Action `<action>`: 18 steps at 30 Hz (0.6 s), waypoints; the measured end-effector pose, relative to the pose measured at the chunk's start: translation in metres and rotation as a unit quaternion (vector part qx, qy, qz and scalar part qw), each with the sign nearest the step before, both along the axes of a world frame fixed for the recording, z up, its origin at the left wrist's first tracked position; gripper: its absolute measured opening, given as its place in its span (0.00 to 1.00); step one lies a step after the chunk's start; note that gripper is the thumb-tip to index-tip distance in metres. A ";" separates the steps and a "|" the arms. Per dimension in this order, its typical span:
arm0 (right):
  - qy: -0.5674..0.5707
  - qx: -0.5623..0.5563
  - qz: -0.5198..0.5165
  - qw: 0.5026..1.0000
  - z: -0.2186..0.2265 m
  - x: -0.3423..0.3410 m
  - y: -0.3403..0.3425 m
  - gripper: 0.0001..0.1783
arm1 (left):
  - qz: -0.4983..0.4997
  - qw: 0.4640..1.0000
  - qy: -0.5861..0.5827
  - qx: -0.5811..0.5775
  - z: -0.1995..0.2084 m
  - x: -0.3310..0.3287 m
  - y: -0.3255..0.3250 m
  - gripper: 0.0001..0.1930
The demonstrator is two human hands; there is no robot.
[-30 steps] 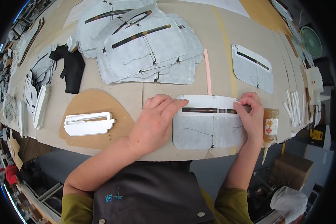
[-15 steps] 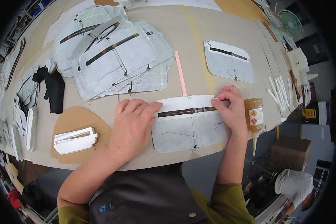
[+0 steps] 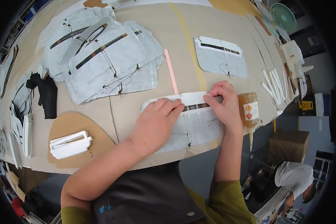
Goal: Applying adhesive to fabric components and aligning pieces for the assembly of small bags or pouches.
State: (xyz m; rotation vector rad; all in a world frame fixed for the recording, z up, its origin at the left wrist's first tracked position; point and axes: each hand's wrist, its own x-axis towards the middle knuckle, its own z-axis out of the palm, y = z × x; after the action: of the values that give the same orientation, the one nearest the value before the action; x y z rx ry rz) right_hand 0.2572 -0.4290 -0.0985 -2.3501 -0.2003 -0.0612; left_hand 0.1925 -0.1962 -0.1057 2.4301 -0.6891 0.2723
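A light grey fabric panel (image 3: 198, 127) lies at the table's near edge, with a white frame strip around a dark zipper slot (image 3: 198, 107) along its top. My left hand (image 3: 156, 121) rests over its left half, fingers laid on the white strip and covering the left part of the slot. At the top right corner, my right hand (image 3: 223, 104) pinches the panel's edge between thumb and fingers. Loose threads hang across the panel. A bottle of amber liquid (image 3: 249, 110) with a pointed nozzle lies just right of my right hand.
Stacked grey panels (image 3: 108, 56) cover the back left; one more panel (image 3: 221, 56) lies at the back right. A pink strip (image 3: 171, 71) points toward my work. White strips (image 3: 274, 86) lie at right. White frames (image 3: 71, 145) sit on a brown board (image 3: 100, 130). Far right, another person (image 3: 295, 175) bends over.
My left hand has slid rightward along the white strip, from the panel's left corner toward its middle. My right hand stays at the top right corner. The whole view has shifted slightly.
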 end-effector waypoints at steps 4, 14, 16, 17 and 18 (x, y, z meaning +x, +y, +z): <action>0.003 -0.007 -0.005 1.000 0.003 0.001 -0.001 0.07 | -0.016 0.997 0.021 -0.071 0.004 0.011 0.007 0.21; -0.013 0.006 -0.002 1.000 0.002 0.000 -0.003 0.07 | 0.016 0.997 0.009 -0.079 0.004 0.014 -0.004 0.16; -0.011 0.017 -0.002 1.000 -0.001 0.001 -0.001 0.07 | 0.013 0.998 0.001 -0.067 0.005 0.014 -0.007 0.15; -0.009 0.030 0.000 1.000 0.000 0.001 0.000 0.07 | 0.015 0.999 0.001 -0.041 0.007 0.015 -0.008 0.15; -0.011 0.025 -0.007 1.000 0.000 0.001 0.000 0.07 | 0.016 1.000 0.001 -0.015 0.008 0.016 -0.010 0.15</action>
State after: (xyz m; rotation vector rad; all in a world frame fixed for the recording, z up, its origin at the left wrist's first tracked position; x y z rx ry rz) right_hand 0.2578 -0.4292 -0.0982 -2.3016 -0.1920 -0.0983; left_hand 0.2081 -0.2067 -0.0976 2.4135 -0.6414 0.2911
